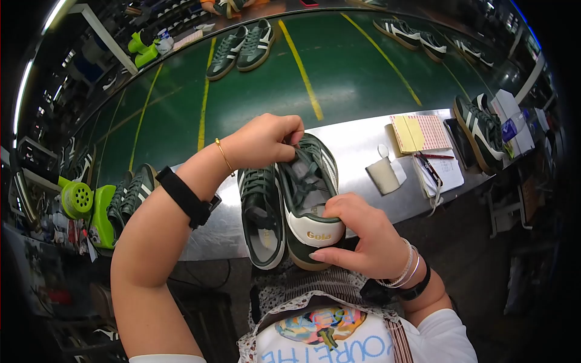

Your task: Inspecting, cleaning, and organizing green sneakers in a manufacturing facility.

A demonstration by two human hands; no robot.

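A pair of dark green sneakers with white trim stands on the metal edge of the bench, heels toward me. My right hand (367, 236) grips the white heel of the right sneaker (311, 233), thumb low on the outside and fingers over the collar. Over the lacing of that same sneaker, my left hand (270, 143) is closed in a pinch at its upper; whether it has the lace or the tongue edge is hidden. Dark laces lie loosely in the opening. The left sneaker (263, 209) stands alongside, touched by neither hand.
Behind the metal strip runs a green conveyor belt (254, 97) with yellow lines, carrying another sneaker pair (242, 48). To the right lie a beige pad (384, 175), a notebook (423, 133), and an upright sneaker (481, 133). A lime-green fan (77, 198) stands left.
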